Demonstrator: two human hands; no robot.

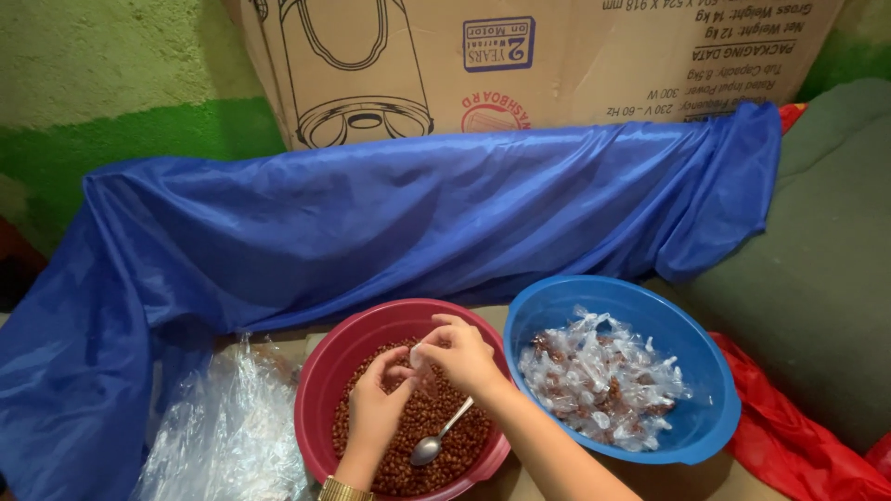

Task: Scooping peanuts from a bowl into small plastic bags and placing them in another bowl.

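Observation:
Over a red bowl [339, 357] filled with brown peanuts [455, 436], my left hand [376, 408] and my right hand [461, 355] meet and pinch a small clear plastic packet [417, 355] between their fingertips. A metal spoon [438, 439] lies in the peanuts just under my right wrist. To the right stands a blue bowl [557, 301] holding several small clear packets of peanuts [599, 376]. A gold bracelet [339, 489] is on my left wrist.
A heap of clear plastic bags [223, 422] lies left of the red bowl. Blue sheeting [399, 218] drapes behind both bowls, in front of a large cardboard box [520, 65]. Red plastic [789, 441] and a grey-green cushion [817, 269] are at right.

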